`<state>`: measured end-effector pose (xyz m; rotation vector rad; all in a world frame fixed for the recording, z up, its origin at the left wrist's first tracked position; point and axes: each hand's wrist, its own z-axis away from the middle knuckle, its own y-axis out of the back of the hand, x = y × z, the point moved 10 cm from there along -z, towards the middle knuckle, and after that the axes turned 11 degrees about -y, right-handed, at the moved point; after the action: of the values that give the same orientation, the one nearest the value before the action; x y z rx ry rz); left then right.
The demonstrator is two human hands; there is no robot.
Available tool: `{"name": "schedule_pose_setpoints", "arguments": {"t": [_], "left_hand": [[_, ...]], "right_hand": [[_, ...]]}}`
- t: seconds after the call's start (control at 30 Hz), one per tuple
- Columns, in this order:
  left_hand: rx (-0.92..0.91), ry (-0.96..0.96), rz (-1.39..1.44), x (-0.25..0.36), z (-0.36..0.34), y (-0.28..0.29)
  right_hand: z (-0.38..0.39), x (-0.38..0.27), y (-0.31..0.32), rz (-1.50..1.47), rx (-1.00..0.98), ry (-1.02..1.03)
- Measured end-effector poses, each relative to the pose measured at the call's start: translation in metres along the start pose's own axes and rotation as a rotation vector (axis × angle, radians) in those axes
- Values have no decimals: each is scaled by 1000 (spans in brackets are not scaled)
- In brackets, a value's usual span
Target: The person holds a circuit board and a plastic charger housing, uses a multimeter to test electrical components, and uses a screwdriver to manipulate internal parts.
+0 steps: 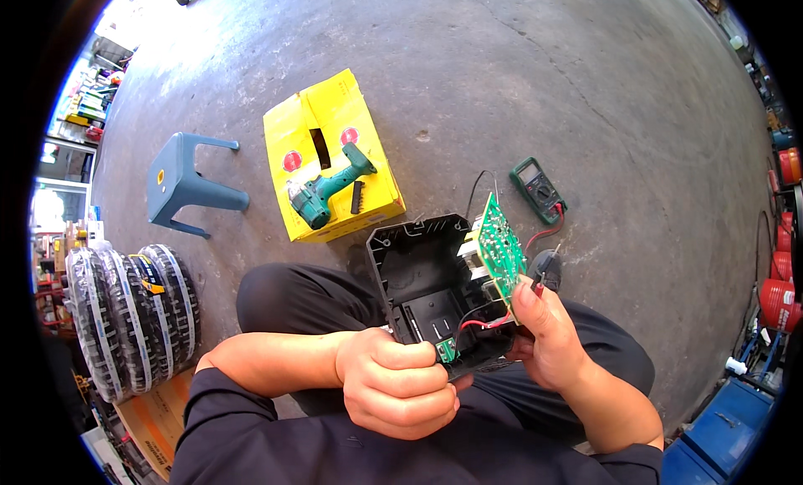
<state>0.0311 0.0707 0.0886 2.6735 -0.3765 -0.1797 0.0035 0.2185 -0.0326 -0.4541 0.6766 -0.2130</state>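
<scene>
We see the right hand (548,338) pinching the lower edge of a green circuit board (503,252), thumb on its soldered face, fingers mostly hidden beneath. The board stands tilted at the right side of an open black housing (414,263) over the lap. The left hand (397,389) is curled into a fist at the housing's near wall, beside a small green board (447,350); what its fingers press on we cannot tell. We judge the step in hand to be work inside the opened housing; the next move calls for a steady board and slack in the red wire (485,323).

We note ribbed, matte moulded plastic in the housing, and solder points speckling the board. Beyond lie a green-cased multimeter (539,190) on smooth grey concrete (502,83), a yellow cardboard box (335,100) bearing a teal drill (316,200), a blue plastic stool (186,188) and knobbly, film-wrapped tyres (130,318).
</scene>
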Motion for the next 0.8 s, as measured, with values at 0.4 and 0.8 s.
{"name": "schedule_pose_setpoints", "arguments": {"t": [0.4,0.8], "left_hand": [[2,-58,-12,-1,-6,1],[432,592,-117,-59,40,49]], "right_hand": [[-9,19,-11,100,-192,88],[-10,14,-11,209,-136,18]]}}
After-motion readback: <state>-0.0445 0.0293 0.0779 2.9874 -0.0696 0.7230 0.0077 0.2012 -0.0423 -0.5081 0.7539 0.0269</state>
